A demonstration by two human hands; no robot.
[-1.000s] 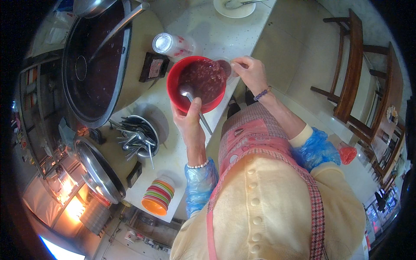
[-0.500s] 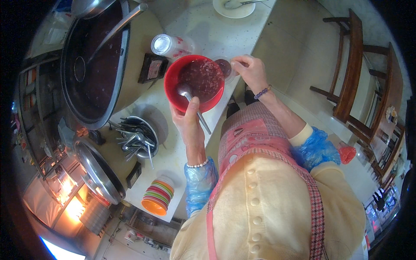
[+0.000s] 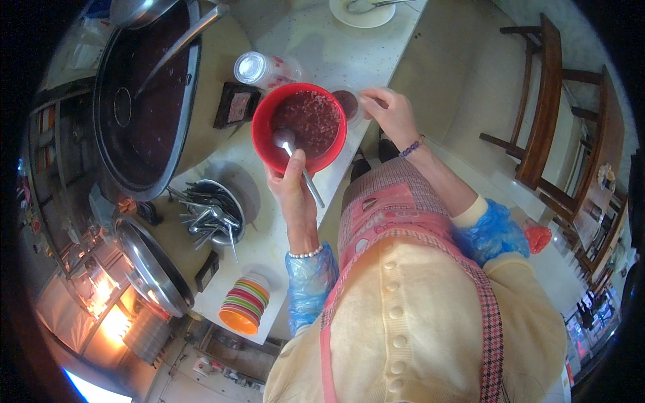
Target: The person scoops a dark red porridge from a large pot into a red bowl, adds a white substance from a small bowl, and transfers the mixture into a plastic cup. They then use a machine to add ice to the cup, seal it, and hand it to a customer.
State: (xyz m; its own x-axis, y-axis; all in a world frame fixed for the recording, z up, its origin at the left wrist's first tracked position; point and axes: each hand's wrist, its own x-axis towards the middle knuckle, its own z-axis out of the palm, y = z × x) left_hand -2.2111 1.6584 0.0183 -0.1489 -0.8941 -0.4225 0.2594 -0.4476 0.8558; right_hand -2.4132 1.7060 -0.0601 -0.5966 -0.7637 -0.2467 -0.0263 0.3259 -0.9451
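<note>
My left hand (image 3: 290, 191) is closed around the near side of a red bowl (image 3: 263, 149) of dark reddish, grainy porridge or soup. Its thumb presses a metal spoon (image 3: 308, 176) whose head rests inside the bowl. Just right of the bowl, my right hand (image 3: 392, 115) pinches the rim of a clear plastic cup (image 3: 355, 106) with dark red contents. The bowl partly covers that cup, so its lower part is hidden. Behind the bowl, a stack of clear plastic cups (image 3: 259, 69) lies tilted on the counter.
To the left stand a large pot (image 3: 180, 144) of dark liquid with a ladle (image 3: 181, 47) in it, a container of spoons (image 3: 215, 215), and a lidded pot (image 3: 151, 269). Colourful stacked bowls (image 3: 240, 319) sit near the counter (image 3: 269, 232) edge. A white plate (image 3: 366, 17) lies at the far end.
The red bowl, with the spoon and my left hand, has shifted slightly left and up. My right hand stays at the plastic cup, its fingers barely moved.
</note>
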